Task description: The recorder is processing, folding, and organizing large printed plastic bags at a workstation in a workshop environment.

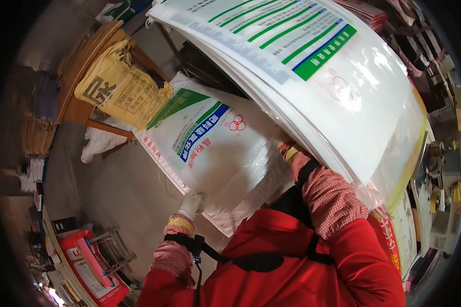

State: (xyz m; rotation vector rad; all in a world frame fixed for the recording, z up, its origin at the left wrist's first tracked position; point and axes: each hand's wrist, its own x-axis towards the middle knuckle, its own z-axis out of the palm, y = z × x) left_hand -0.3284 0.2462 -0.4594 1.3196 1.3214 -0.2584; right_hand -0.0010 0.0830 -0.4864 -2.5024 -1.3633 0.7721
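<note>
A white printed sack (225, 148) with green and blue bands and a red ring mark hangs tilted in front of me. My left hand (190, 204), in a white glove, is closed on the corner of its long printed edge. My right hand (290, 152), in a glove with a yellow cuff band, is at the sack's right side, close under the edge of a tall stack of similar white sacks (312, 102). Its fingers are partly hidden, but they seem closed on the sack. Checked red sleeve covers and black straps wrap both wrists.
A yellow printed sack (125, 87) lies over a wooden chair (69, 97) at the far left. Grey floor (112, 189) shows beside me. A red-and-white package (95, 271) sits at the lower left. Shelves of mixed goods (445, 204) line the right.
</note>
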